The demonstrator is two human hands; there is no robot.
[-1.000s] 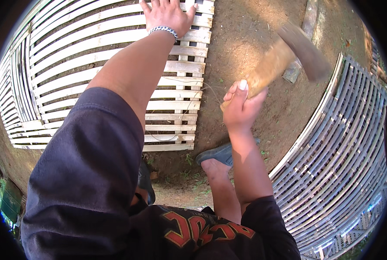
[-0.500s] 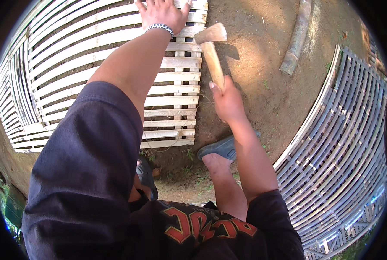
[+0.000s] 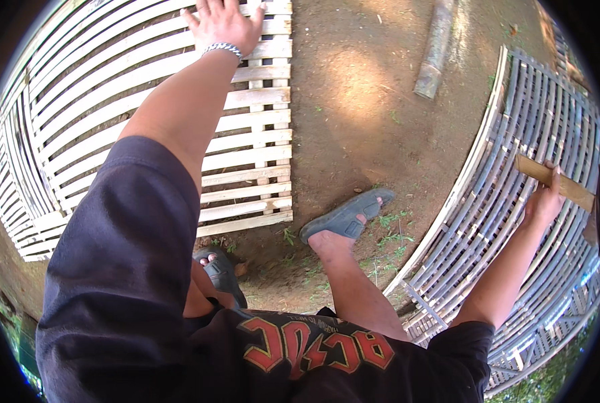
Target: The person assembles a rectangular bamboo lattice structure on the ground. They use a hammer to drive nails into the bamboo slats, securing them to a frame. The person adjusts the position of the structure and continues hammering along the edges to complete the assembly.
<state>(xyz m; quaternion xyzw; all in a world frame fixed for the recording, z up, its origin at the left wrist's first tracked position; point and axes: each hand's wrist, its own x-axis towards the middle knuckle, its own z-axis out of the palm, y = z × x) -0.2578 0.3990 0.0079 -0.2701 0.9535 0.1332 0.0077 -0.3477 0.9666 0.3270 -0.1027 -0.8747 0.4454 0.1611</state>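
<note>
My left hand (image 3: 224,28) lies with fingers spread on the pale bamboo slat panel (image 3: 246,161), near its right edge. A metal chain bracelet (image 3: 223,48) circles that wrist. Far out to the right, my right hand (image 3: 545,200) is closed around the flat wooden handle of a hatchet (image 3: 574,191). The handle slants across the view above a second slatted panel. Its head is hard to make out near the dark rim of the picture.
The darker bamboo slat panel (image 3: 474,228) takes up the right side. A bamboo pole (image 3: 435,50) lies on the bare soil (image 3: 353,127) at the far side. My sandalled right foot (image 3: 347,215) stands between the panels, my left sandal (image 3: 222,275) by the pale panel's near edge.
My right hand has swung the hatchet from beside the pale panel's right edge out to the far right, over the darker panel. My left hand stays on the slats. The view has shifted slightly.
</note>
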